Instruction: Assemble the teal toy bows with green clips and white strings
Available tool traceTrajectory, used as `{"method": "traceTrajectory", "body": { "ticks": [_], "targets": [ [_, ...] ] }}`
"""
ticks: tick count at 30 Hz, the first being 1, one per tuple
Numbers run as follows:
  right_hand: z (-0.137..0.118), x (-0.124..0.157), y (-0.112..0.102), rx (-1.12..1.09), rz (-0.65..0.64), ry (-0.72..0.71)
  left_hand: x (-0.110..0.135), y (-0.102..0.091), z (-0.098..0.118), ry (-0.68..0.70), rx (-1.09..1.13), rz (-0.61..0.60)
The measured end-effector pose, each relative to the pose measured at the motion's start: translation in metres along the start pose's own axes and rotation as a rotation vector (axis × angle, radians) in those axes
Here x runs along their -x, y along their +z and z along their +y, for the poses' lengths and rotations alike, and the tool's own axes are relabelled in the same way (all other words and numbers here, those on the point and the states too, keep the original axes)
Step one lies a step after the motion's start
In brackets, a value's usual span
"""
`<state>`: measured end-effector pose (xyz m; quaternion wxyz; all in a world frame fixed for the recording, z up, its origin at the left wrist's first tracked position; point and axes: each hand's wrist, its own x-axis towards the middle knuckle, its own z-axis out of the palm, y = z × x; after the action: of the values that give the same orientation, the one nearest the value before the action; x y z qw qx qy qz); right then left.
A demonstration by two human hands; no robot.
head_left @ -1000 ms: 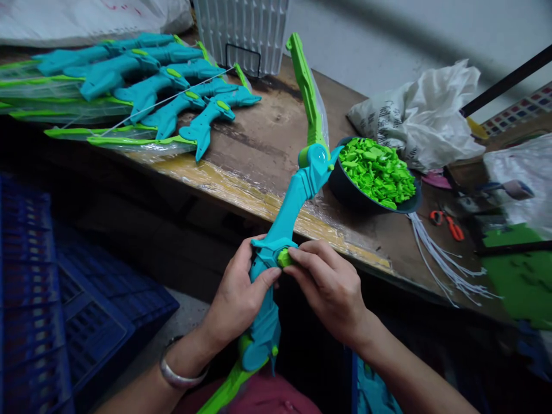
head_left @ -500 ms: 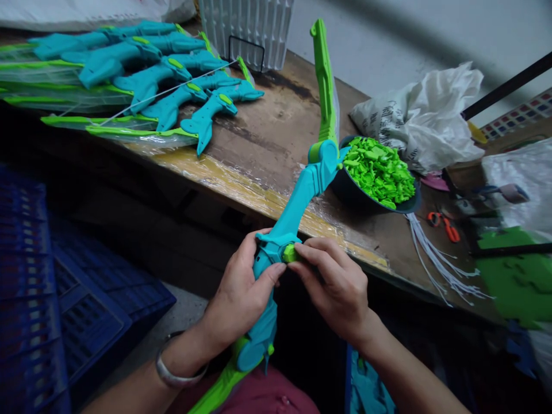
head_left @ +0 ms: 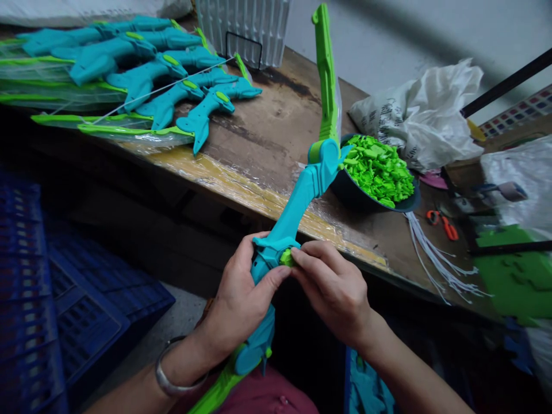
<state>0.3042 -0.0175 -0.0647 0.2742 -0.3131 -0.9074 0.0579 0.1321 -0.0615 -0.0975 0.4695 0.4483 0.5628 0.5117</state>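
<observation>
1. I find the left hand point(head_left: 241, 293) wrapped around the middle of a teal-and-green toy bow point(head_left: 293, 210), its thumb lying across the front near the socket.
2. I have the right hand point(head_left: 336, 284) drawn narrow, thumb and fingers pinching a small green piece point(head_left: 286, 258) at the right side of the bow's middle. Whether the piece is fully seated I cannot tell.
3. The bow is held tilted in front of the near edge of the surface point(head_left: 267, 132); its upper green limb points up and away, its lower limb slopes toward the lap.
4. I record a dark bowl point(head_left: 356, 192) on the surface, heaped with green pieces point(head_left: 375, 167). The bow's upper joint overlaps its left rim in my view; contact cannot be confirmed.
5. Near the bowl, I note white cords point(head_left: 435, 253) trailing over the near edge, orange-handled scissors point(head_left: 449, 228) and a crumpled white bag point(head_left: 431, 115) behind.
6. At the left of the surface lie several similar bows point(head_left: 149, 80), side by side and overlapping.
7. Below on the left, I observe blue crates point(head_left: 90, 328). A silver bracelet point(head_left: 161, 374) circles the left wrist.
</observation>
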Motion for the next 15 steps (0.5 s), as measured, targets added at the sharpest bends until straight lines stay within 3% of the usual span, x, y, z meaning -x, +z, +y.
{"method": "traceTrajectory", "body": {
  "ticks": [7,11,15],
  "targets": [
    [-0.006,0.0,0.0,-0.034,-0.017,0.027,-0.005,0.0,0.002,-0.048,-0.015,0.066],
    [0.004,-0.007,-0.002,-0.221,0.025,0.202,-0.001,-0.003,-0.001,-0.036,-0.028,0.06],
    [0.012,-0.021,-0.007,-0.596,-0.266,0.391,0.007,-0.008,-0.004,-0.004,-0.065,0.092]
  ]
}}
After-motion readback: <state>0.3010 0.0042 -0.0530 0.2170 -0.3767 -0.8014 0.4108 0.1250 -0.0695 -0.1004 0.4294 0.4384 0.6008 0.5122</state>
